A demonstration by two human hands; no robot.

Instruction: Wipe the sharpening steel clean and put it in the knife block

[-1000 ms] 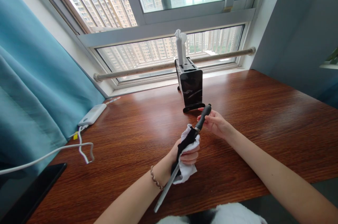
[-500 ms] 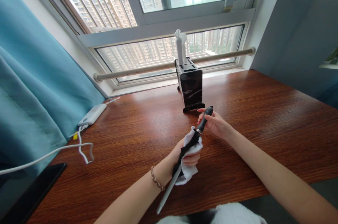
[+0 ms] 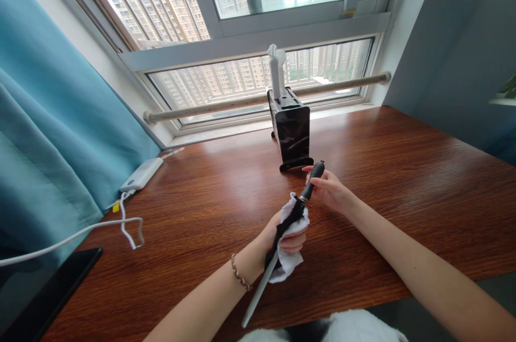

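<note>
My right hand [image 3: 330,189] grips the black handle of a sharpening steel [image 3: 313,179] above the wooden table [image 3: 403,186]. The grey rod [image 3: 258,294] runs down and left towards me. My left hand [image 3: 282,239] is closed round the upper part of the rod, with a white and black cloth [image 3: 291,261] wrapped between fingers and steel. A beaded bracelet sits on my left wrist. Behind the hands stands a black knife block [image 3: 291,132] with white handles [image 3: 276,69] sticking out of its top.
A white power bank [image 3: 142,174] lies at the left by the blue curtain [image 3: 52,132], with a white cable [image 3: 121,223] looping over the table. A dark flat device [image 3: 44,299] rests at the near left corner. A window rail [image 3: 258,99] runs behind the block.
The steel has slid slightly through the cloth in my left hand; the rod tip has shifted a little to the right. Both hands have kept their grip.
</note>
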